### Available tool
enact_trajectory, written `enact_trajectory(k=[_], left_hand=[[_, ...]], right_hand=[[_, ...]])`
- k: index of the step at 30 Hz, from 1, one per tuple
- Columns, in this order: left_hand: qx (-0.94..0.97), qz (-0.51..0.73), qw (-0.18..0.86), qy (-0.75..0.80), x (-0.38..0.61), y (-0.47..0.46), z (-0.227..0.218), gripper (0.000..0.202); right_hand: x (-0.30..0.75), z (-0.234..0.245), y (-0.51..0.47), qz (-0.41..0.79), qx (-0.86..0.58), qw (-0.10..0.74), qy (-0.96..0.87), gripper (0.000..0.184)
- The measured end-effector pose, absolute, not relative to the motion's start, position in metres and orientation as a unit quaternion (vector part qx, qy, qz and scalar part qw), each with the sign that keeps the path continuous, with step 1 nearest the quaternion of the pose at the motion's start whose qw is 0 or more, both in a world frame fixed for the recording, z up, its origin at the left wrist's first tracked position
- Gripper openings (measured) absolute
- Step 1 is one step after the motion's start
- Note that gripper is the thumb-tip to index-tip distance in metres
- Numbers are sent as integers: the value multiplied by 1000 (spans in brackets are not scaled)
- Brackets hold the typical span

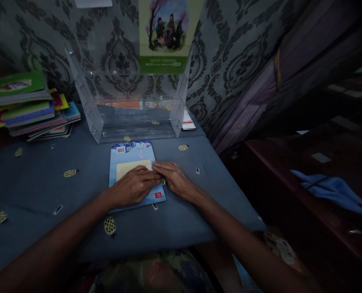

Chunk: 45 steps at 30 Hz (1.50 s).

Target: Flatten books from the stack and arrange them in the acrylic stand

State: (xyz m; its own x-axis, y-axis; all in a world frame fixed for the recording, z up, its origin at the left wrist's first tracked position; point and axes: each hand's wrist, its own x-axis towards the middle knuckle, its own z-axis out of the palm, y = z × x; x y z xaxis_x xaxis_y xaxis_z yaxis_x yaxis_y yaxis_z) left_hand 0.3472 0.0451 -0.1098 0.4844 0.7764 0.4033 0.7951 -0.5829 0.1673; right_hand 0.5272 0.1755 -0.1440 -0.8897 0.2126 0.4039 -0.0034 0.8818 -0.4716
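Widest of all, the cloth-covered surface (40, 183) runs under and all around the fingers (149, 176), a steady backing for anything pressed on it. Straight ahead of the fingertips rises a clear stand (89, 108), set back, it seems, so that the hands have room. Off to the left of the fingers, well apart, there's a stack of books (31, 114) lying flat, rather unevenly piled, probably parked there to keep it out of the way. And up beyond the fingers, a picture-covered book (169, 36) leans back in the stand, its illustration facing this way, likely for easy viewing.

Now the blue book (138, 154), flat on the surface right beneath the fingers! The left hand (135, 187) lies across its middle, fingers together and nearly straight, gripping nothing, seemingly weighing the cover down. From the other side comes the right hand (177, 183), fingers extended along the right edge, perhaps steadying it; nothing's pinched there that I can see, and whether the palm touches the book I can't tell.

Smallest last: a barcode (120, 149) sits beyond the left fingers, a red logo (158, 195) just nearer than them, both uncovered.
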Motion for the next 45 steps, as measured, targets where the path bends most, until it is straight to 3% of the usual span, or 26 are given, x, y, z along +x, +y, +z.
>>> enact_trajectory(k=[6, 19, 45], left_hand=[[-865, -210, 14, -455, 353, 39, -106, 32], [-873, -199, 12, -445, 358, 32, -103, 31], [-853, -159, 61, -494, 394, -12, -113, 38]], right_hand=[[530, -142, 170, 231, -50, 241, -941, 48], [538, -138, 160, 238, -62, 223, -943, 49], [576, -140, 126, 243, -53, 207, -946, 62]])
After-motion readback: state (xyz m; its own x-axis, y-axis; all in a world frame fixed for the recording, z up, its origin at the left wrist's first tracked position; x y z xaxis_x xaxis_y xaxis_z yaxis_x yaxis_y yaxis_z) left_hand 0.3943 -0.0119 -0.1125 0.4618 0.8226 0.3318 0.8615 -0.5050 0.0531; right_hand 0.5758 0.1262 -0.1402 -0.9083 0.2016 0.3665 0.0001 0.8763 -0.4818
